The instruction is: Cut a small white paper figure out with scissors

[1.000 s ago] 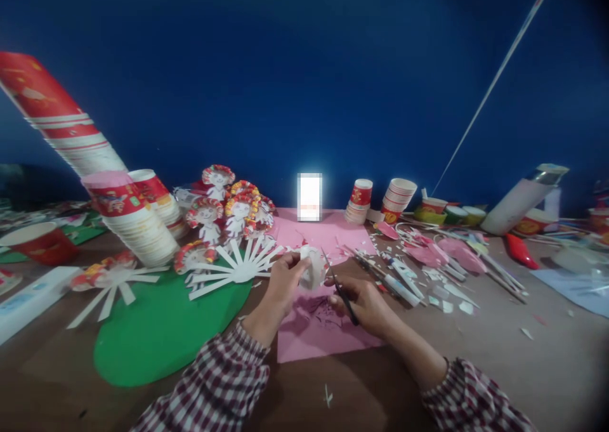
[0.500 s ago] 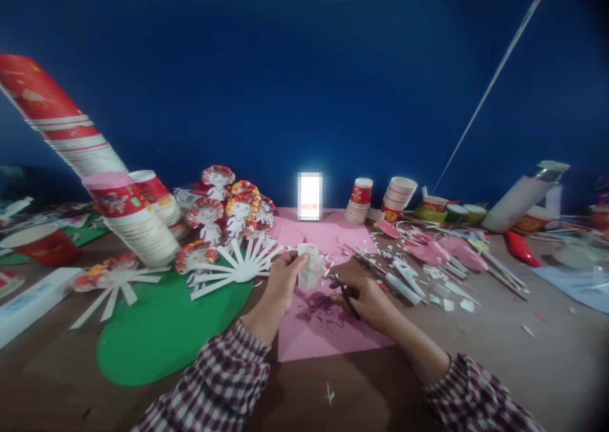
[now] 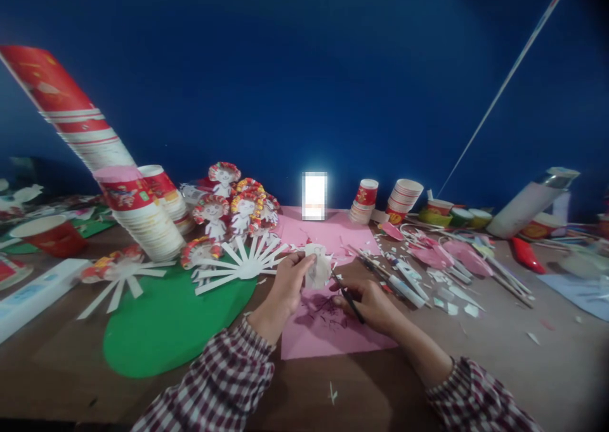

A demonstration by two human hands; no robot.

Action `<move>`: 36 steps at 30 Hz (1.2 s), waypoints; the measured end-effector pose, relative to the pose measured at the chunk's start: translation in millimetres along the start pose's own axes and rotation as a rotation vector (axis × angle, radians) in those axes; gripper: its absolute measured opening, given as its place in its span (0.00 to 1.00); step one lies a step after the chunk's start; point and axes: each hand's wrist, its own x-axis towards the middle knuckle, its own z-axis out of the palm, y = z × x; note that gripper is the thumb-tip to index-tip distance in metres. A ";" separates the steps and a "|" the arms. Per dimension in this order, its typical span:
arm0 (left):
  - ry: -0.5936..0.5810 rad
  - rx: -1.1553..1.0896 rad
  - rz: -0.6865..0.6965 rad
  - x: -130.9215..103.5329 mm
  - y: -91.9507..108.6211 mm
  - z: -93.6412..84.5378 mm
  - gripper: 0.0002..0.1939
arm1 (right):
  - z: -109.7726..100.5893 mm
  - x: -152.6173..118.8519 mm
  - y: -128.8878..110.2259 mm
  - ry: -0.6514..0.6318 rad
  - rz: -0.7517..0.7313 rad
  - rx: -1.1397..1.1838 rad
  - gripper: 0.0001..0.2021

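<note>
Pinched between the thumb and fingers of my left hand (image 3: pixel 285 289) is a small off-white piece of paper (image 3: pixel 318 267) with a faint drawing on it, held upright. My right hand (image 3: pixel 371 302) grips a slim dark pen (image 3: pixel 352 305), its upper end pointing at the paper's right edge; whether they touch I cannot tell. Both hands are over a pink sheet (image 3: pixel 304 343) covered in dark scribbled strokes. Left of my left hand, a white fan of paper strips (image 3: pixel 250 267) lies partly on a green paper shape (image 3: pixel 176 330).
Stacked paper cups (image 3: pixel 147 222) lean at the left, near several paper dolls (image 3: pixel 245 213) with curly red and yellow rims. Two shorter cup stacks (image 3: pixel 365 200) stand at the back. Brushes and markers (image 3: pixel 404 289), paper scraps (image 3: pixel 471 308) and a white bottle (image 3: pixel 528 203) are on the right.
The whole view has shifted slightly, so things appear a little further right. Both hands keep their holds on the paper and the pen, with hardly any other movement.
</note>
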 end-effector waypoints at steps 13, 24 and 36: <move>-0.045 -0.100 -0.105 0.5 -1.9 -1.8 0.15 | -2.4 -0.2 3.0 -0.018 0.001 -0.085 0.16; 0.089 0.185 0.109 12.0 -12.0 -9.8 0.13 | -1.5 -5.5 -3.8 -0.138 0.042 0.155 0.22; 0.129 0.247 0.146 5.2 -6.9 -3.2 0.12 | 2.7 -3.2 -2.5 -0.176 0.093 0.158 0.20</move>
